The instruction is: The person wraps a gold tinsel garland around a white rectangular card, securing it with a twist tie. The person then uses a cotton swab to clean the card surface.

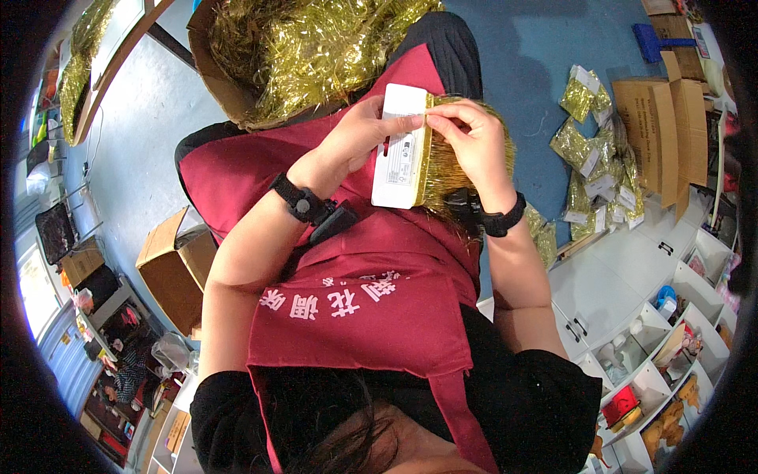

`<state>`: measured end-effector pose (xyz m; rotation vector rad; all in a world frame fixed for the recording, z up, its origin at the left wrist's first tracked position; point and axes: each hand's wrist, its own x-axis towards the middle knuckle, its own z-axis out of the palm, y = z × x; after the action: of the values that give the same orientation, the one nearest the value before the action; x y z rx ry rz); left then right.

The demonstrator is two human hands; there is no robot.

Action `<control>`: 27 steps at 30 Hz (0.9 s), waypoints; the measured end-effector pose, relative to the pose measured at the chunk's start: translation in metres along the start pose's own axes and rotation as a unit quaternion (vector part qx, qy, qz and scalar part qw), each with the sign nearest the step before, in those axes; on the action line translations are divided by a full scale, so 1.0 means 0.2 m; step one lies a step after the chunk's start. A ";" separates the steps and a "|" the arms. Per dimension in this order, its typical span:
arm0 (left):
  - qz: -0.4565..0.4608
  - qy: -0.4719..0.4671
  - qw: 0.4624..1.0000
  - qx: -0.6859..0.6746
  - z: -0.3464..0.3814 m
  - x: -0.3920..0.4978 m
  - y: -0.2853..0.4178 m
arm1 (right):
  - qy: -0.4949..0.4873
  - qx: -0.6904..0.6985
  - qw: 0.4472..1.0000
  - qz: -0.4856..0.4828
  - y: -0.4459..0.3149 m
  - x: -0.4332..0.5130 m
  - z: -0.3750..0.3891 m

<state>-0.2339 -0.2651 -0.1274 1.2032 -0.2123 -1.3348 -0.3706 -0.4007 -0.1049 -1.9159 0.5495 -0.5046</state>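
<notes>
Above my lap, my left hand [361,133] grips a white backing card [398,181], with the thumb lying across its face. The card bears small print and has a slot near its left edge. Along its right edge runs the yellow band of a gold tinsel fringe [441,169], whose strands spread out to the right. My right hand [482,136] pinches the band near its upper end, thumb and forefinger close to my left thumb tip. The hand and wrist cover part of the strands. Black straps circle both wrists.
A cardboard box [222,89] full of loose gold tinsel [331,53] stands against my knees. Another carton [172,275] is at left. Packed tinsel bundles [592,160] lie on the blue floor beside an open carton [657,136]. White shelving [645,355] stands at lower right.
</notes>
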 end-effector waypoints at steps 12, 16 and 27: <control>-0.007 0.012 0.999 0.051 0.00 0.01 -0.03 | -0.029 0.060 0.993 0.094 0.01 0.00 0.04; -0.025 0.027 0.997 0.065 0.01 0.01 -0.03 | -0.023 0.091 0.991 0.098 0.01 -0.01 0.04; -0.038 0.066 0.996 0.041 0.04 0.07 -0.05 | 0.003 0.049 0.996 0.077 0.02 0.00 0.03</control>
<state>-0.2427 -0.2786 -0.1384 1.3754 -0.1301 -1.3169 -0.3671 -0.3981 -0.1113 -1.7631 0.6596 -0.4303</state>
